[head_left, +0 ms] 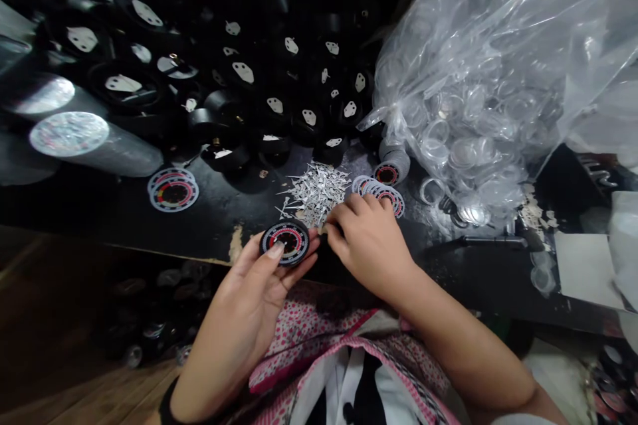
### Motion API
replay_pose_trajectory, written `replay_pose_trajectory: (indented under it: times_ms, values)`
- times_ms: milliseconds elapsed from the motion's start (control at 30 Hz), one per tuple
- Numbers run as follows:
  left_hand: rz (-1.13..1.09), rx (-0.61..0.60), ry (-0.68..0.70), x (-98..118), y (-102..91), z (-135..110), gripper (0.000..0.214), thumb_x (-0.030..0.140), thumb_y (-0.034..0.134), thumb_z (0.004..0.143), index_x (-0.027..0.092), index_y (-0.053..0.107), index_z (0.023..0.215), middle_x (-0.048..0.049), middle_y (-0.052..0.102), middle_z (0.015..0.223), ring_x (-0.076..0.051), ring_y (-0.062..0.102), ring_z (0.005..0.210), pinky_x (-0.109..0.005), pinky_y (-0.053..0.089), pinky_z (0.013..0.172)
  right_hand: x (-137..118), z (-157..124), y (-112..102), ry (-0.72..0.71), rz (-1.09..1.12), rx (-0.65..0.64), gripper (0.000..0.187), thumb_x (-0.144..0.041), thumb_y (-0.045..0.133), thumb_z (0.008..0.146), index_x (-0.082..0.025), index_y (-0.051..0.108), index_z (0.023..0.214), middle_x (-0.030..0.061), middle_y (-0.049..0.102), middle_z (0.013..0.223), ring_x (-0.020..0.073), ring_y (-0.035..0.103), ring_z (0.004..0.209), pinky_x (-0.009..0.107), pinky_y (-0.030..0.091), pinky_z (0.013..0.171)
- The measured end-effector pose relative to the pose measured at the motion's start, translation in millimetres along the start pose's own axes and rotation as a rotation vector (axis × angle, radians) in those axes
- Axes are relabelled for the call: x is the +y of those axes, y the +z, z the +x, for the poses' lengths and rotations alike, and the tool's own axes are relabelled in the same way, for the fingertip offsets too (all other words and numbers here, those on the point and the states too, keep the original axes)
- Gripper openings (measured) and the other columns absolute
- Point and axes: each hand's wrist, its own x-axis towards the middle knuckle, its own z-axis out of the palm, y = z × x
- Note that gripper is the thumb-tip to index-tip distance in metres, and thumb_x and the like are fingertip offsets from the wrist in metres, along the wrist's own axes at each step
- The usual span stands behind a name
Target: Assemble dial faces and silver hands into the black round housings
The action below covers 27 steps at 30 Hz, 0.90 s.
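Observation:
My left hand [254, 279] is wrapped round a pressure gauge [285, 243] with a black rim and a red, white and black dial. Its thumb lies over the dial face. Just right of the gauge, my right hand [369, 239] has its fingers curled and pinched at the near edge of a heap of small silver gauge pointers [319, 191]. Whatever sits between those fingertips is too small and hidden to name. Behind the right knuckles lies a fanned row of printed dial discs [389, 198], partly covered by the hand.
Black gauge housings [224, 106] crowd the back of the dark table. A plastic bag of clear round lenses [473, 113] bulges at right, near a black screwdriver-like tool [491, 241]. Two dial discs [173, 191] and wrapped cylindrical stacks [94, 139] lie at left.

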Motion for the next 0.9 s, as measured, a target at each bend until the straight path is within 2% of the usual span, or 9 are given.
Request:
replay_pose_trajectory:
  times_ms: [100,200,500,700,900]
  values:
    - [-0.034,0.023,-0.016,-1,4.9,0,0.014,0.028,0.067,0.090,0.023,0.070,0.103,-0.0064,0.076,0.114,-0.024,0.070,0.111,-0.045,0.055,0.101,-8,12,-1,0.009,-0.053,-0.002,0.022,-0.026,0.048,0.098,-0.015,0.066,0.098,0.0140,0.069,0.099,0.0307,0.061,0.094,0.045,0.040,0.079]
    - [-0.091,0.011,-0.006,2,11.2,2,0.013,0.028,0.064,0.092,0.023,0.069,0.103,-0.0056,0.076,0.115,-0.024,0.069,0.114,-0.044,0.054,0.103,-11,17,-2,-0.002,-0.069,-0.020,0.022,-0.023,0.046,0.098,-0.012,0.066,0.098,0.0158,0.069,0.098,0.0308,0.062,0.092,0.046,0.041,0.079]
    - [-0.121,-0.001,0.013,1,13.4,2,0.016,0.029,0.065,0.091,0.022,0.068,0.105,-0.0078,0.076,0.117,-0.026,0.067,0.119,-0.048,0.052,0.105,-8,12,1,0.039,-0.011,-0.003,0.020,-0.024,0.048,0.096,-0.014,0.066,0.094,0.0125,0.071,0.096,0.0306,0.064,0.092,0.045,0.041,0.080]
    - [-0.140,-0.032,-0.053,4,14.9,6,0.016,0.033,0.065,0.091,0.025,0.068,0.104,-0.0051,0.076,0.116,-0.027,0.067,0.118,-0.050,0.050,0.105,-1,13,-1,0.168,0.188,0.035,0.017,-0.024,0.052,0.095,-0.016,0.066,0.088,0.0095,0.071,0.095,0.0259,0.063,0.094,0.041,0.040,0.085]
    - [-0.196,-0.060,-0.193,4,21.0,13,0.015,0.033,0.063,0.092,0.025,0.068,0.104,-0.0027,0.073,0.123,-0.024,0.071,0.110,-0.047,0.054,0.102,0,12,2,0.159,0.515,0.135,0.007,-0.021,0.060,0.089,-0.018,0.066,0.086,0.0050,0.069,0.089,0.0193,0.062,0.087,0.034,0.044,0.080]
